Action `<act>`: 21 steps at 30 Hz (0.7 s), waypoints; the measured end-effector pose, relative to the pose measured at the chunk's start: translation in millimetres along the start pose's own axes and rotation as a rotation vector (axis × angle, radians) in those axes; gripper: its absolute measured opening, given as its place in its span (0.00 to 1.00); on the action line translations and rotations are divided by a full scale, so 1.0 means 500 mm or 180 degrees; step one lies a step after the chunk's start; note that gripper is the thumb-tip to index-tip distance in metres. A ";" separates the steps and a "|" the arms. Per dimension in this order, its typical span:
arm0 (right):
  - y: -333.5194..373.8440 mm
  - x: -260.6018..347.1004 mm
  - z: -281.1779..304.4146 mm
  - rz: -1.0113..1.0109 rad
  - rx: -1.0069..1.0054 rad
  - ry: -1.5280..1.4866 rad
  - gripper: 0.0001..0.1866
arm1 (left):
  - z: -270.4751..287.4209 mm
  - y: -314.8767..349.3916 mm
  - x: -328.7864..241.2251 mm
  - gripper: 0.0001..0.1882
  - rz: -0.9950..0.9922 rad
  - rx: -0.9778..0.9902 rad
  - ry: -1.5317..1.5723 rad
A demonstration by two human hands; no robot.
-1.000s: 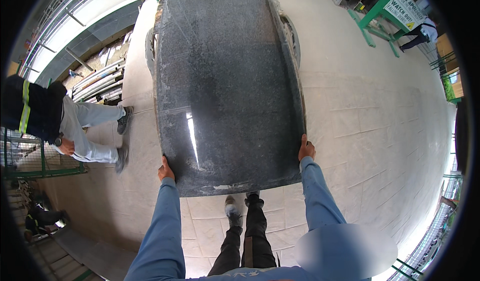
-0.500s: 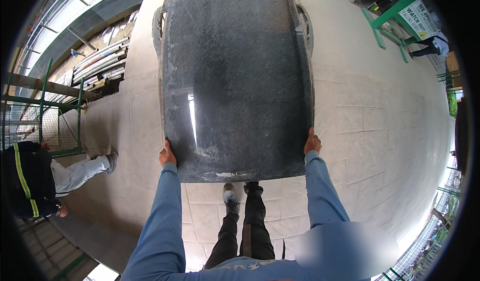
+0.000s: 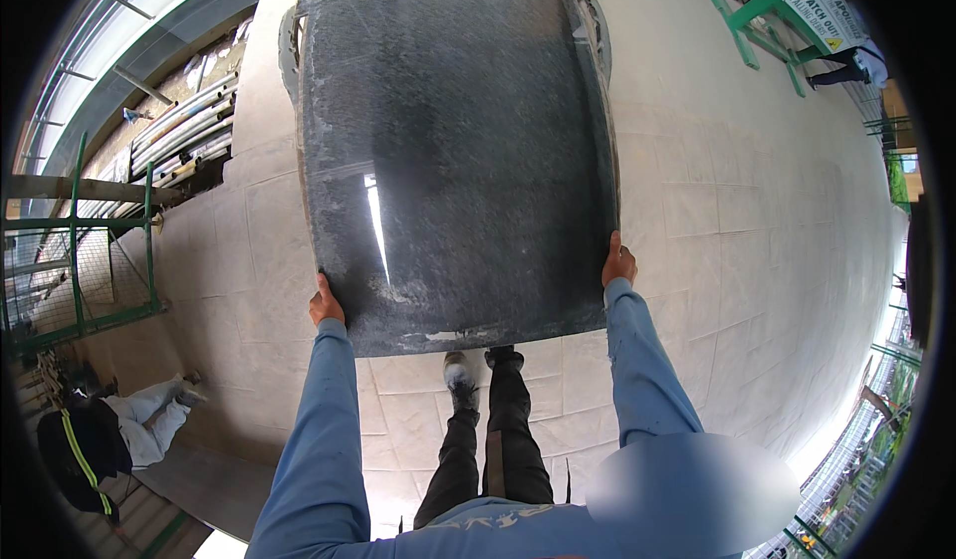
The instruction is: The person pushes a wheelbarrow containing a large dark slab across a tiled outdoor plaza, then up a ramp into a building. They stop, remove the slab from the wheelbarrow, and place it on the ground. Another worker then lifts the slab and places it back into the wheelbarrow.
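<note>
A person in a light blue long-sleeved top grips a large dark grey slab (image 3: 453,151) by its two near corners, holding it out flat in front of the body above a pale paved floor (image 3: 757,230). The left hand (image 3: 326,303) is closed on the slab's left edge near the corner, its fingers curled out of sight beneath; the right hand (image 3: 618,260) is clamped on the right edge, thumb lying along the rim. The slab's near edge, chipped pale in places, hangs just above the person's dark shoes (image 3: 478,365). At lower left another person (image 3: 110,440) in dark clothing with a yellow stripe is low by the paving's edge, near green scaffold framing (image 3: 80,260) and stacked pipes (image 3: 184,121).
</note>
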State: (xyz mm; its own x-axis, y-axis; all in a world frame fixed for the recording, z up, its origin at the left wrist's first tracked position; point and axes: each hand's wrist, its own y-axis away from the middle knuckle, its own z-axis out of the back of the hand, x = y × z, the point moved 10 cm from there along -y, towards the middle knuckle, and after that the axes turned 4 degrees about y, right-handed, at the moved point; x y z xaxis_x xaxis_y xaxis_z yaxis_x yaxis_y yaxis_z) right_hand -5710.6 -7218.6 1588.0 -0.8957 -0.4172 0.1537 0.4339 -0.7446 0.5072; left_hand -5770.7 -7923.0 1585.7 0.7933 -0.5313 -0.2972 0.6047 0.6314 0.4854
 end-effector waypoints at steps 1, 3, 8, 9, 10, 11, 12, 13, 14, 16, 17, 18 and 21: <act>-0.005 -0.004 -0.001 -0.0009 0.0011 -0.0010 0.43 | -0.004 0.003 -0.004 0.45 -0.0011 -0.0010 0.0010; -0.008 0.002 0.002 -0.0009 0.0049 -0.0019 0.43 | -0.009 0.009 -0.004 0.45 -0.0011 -0.0044 0.0033; -0.009 -0.007 -0.020 0.0003 0.0056 0.0005 0.43 | -0.017 0.007 0.016 0.46 0.0065 0.0056 -0.0014; -0.002 -0.014 -0.029 0.0004 0.0048 0.0018 0.43 | -0.014 0.009 0.029 0.46 0.0097 0.0053 -0.0041; -0.004 -0.021 -0.037 -0.0002 0.0012 0.0004 0.43 | -0.015 0.005 0.035 0.46 0.0083 0.0037 -0.0071; -0.012 -0.024 -0.045 0.0003 -0.0017 -0.0009 0.43 | -0.016 0.000 0.035 0.47 0.0078 0.0012 -0.0098; -0.013 -0.024 -0.051 0.0007 -0.0048 -0.0020 0.43 | -0.017 -0.004 0.033 0.47 0.0072 -0.0010 -0.0125; -0.013 -0.025 -0.058 0.0014 -0.0032 -0.0049 0.44 | -0.020 -0.009 0.032 0.47 0.0080 0.0015 -0.0106; -0.013 -0.010 -0.055 0.0037 -0.0021 -0.0092 0.44 | -0.019 -0.016 0.020 0.47 0.0082 0.0024 -0.0073; -0.012 -0.010 -0.063 0.0058 0.0006 -0.0027 0.43 | -0.016 -0.012 0.015 0.46 0.0094 -0.0002 -0.0026; -0.005 -0.012 -0.066 0.0058 0.0013 -0.0033 0.43 | -0.012 -0.007 0.019 0.47 0.0105 -0.0043 -0.0016; 0.002 -0.014 -0.069 0.0058 0.0019 -0.0038 0.43 | -0.006 -0.003 0.025 0.47 0.0116 -0.0083 -0.0007; 0.030 -0.029 -0.081 0.0094 -0.0026 0.0162 0.44 | 0.003 0.007 0.065 0.47 0.0178 -0.0020 -0.0160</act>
State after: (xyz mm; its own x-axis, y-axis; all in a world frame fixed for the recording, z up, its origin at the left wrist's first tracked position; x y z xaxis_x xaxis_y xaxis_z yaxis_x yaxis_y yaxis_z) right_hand -5687.0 -7244.8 1559.0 -0.8765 -0.4649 0.1250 0.4610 -0.7357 0.4962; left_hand -5743.0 -7938.7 1578.9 0.8215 -0.5226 -0.2280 0.5601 0.6643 0.4950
